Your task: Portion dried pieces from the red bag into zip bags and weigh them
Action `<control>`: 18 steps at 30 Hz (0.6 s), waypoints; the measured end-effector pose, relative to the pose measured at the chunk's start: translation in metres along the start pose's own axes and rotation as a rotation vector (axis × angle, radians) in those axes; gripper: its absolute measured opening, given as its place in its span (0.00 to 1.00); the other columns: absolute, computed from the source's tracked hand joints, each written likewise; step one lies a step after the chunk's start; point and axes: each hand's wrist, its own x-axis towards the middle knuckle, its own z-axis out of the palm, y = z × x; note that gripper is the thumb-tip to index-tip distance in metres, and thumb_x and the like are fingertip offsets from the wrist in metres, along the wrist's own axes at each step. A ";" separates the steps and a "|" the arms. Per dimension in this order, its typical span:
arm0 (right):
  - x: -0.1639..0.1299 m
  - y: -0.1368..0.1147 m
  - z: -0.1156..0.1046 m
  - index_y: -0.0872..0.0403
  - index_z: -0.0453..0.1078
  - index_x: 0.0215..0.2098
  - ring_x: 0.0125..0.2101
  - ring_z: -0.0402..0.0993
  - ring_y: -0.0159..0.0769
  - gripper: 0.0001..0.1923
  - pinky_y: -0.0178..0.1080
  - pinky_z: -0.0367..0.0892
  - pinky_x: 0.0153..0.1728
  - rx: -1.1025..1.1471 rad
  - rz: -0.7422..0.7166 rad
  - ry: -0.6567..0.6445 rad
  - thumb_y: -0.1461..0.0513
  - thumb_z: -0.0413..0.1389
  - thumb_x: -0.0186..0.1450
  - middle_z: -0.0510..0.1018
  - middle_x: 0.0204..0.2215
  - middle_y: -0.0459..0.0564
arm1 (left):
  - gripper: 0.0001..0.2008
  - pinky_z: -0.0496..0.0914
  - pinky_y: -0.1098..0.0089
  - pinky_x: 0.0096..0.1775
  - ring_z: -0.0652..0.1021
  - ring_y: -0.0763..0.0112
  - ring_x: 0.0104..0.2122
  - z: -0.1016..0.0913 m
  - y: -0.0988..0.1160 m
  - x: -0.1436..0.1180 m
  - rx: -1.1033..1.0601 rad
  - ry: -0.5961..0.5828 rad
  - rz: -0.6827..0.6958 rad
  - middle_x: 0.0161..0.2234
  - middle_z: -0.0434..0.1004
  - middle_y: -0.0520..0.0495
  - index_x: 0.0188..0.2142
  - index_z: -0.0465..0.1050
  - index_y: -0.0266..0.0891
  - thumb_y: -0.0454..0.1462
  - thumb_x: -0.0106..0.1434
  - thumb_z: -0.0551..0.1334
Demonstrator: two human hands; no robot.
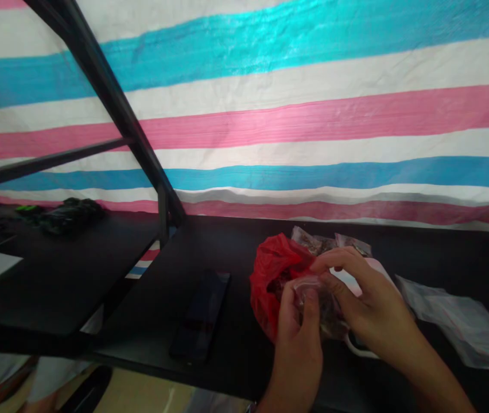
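Between my two hands is a small clear plastic bag [328, 312] with dark contents that I cannot make out. My left hand [299, 327] grips it from the near left side, thumb on top. At the bag's upper edge, the thumb and forefinger of my right hand [363, 295] are pinched together. A red plastic bag [270, 269] stands open just behind my left hand, with dark things inside it. Partly hidden under my right hand is a white object [377, 267] with a pale, rounded edge.
Filled small clear bags [309, 240] lie behind the red bag. Flat clear zip bags [464, 324] are stacked at the right. A dark phone [201, 315] lies on the black table [145, 321] at left. A black metal frame [119, 109] rises before the striped sheet [313, 126].
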 end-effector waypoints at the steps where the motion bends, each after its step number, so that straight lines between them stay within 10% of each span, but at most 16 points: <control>1: 0.000 0.002 0.000 0.45 0.79 0.39 0.39 0.77 0.43 0.08 0.43 0.75 0.44 -0.019 0.013 -0.003 0.63 0.57 0.71 0.82 0.36 0.48 | 0.30 0.76 0.68 0.52 0.83 0.65 0.48 0.002 -0.005 -0.004 -0.035 -0.005 -0.043 0.50 0.85 0.44 0.50 0.81 0.43 0.60 0.58 0.75; 5: 0.000 0.009 0.000 0.45 0.81 0.42 0.37 0.79 0.42 0.08 0.44 0.77 0.42 -0.021 0.095 -0.028 0.59 0.58 0.70 0.83 0.37 0.49 | 0.37 0.80 0.64 0.41 0.85 0.63 0.34 0.007 -0.018 -0.017 -0.272 -0.035 -0.270 0.43 0.87 0.45 0.52 0.80 0.43 0.58 0.49 0.80; 12: -0.006 0.018 0.000 0.46 0.81 0.43 0.20 0.75 0.33 0.10 0.35 0.71 0.20 0.139 0.282 -0.216 0.54 0.57 0.72 0.84 0.33 0.46 | 0.11 0.77 0.66 0.31 0.82 0.66 0.25 0.010 -0.002 -0.015 -0.621 0.112 -0.420 0.31 0.85 0.42 0.35 0.82 0.34 0.42 0.61 0.70; 18: -0.008 0.017 0.010 0.45 0.84 0.44 0.37 0.86 0.44 0.11 0.37 0.78 0.31 0.153 0.271 -0.353 0.55 0.58 0.72 0.88 0.37 0.49 | 0.09 0.73 0.70 0.26 0.79 0.69 0.24 0.015 0.007 -0.009 -0.684 0.277 -0.386 0.31 0.85 0.41 0.34 0.82 0.34 0.37 0.61 0.63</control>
